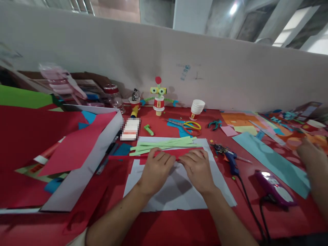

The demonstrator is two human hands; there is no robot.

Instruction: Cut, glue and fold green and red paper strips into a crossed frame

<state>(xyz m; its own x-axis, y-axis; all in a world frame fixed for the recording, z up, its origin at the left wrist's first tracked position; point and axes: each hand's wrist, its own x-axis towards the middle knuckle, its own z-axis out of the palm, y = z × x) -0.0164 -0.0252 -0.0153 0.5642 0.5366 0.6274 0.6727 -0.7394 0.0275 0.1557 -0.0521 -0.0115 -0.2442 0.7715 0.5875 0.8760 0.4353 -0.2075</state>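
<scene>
Both my hands meet over white paper sheets in the middle of the table. My left hand has its fingers closed on the near edge of a red paper strip. Close beside it, my right hand pinches the same edge, thumbs almost touching. The fingertips partly hide the strip. Just beyond lie several light green paper strips, loosely crossed on the white sheets.
A box of coloured paper stands left. A paper-cup figure and stacked cups stand behind. Scissors, pliers, a glue gun with its cord and a purple device lie right, near another person's hand.
</scene>
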